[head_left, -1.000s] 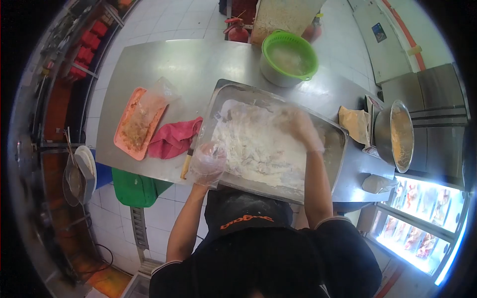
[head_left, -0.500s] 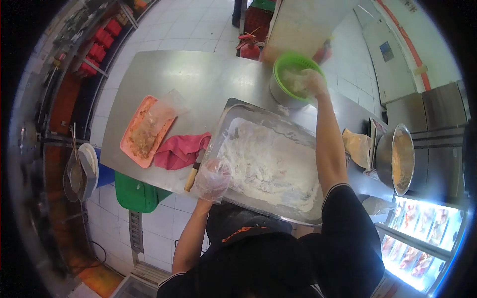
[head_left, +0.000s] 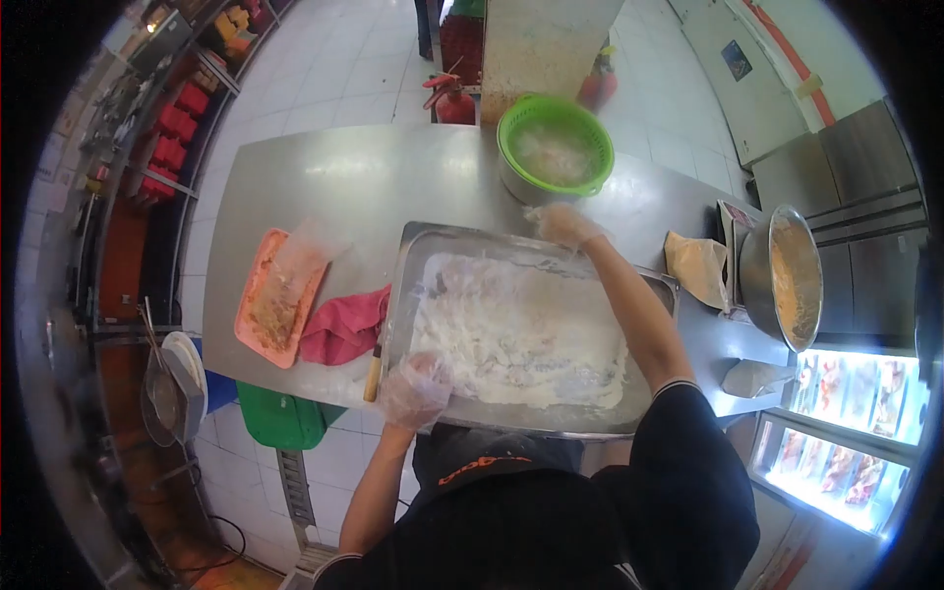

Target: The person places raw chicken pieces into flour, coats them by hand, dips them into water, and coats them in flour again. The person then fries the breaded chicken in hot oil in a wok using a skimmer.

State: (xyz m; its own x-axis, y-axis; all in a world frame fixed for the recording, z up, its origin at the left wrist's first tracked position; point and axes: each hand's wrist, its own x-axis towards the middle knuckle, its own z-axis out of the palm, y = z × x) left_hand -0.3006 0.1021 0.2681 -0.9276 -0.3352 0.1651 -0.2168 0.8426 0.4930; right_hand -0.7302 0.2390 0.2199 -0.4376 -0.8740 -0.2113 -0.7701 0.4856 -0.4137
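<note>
While L hand (head_left: 415, 391) sits at near-L corner of powdery tray (head_left: 406, 280), R hand (head_left: 572, 226) is by far rim, nearest green basket (head_left: 598, 138), can't tell either grip.

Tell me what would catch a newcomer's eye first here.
The big metal tray spread with white powder in the middle of the table, with the left hand at its near left corner. Next, the bright green basket beyond the tray, with the right hand just on its near side. Then the glowing glass case at the lower right.
</note>
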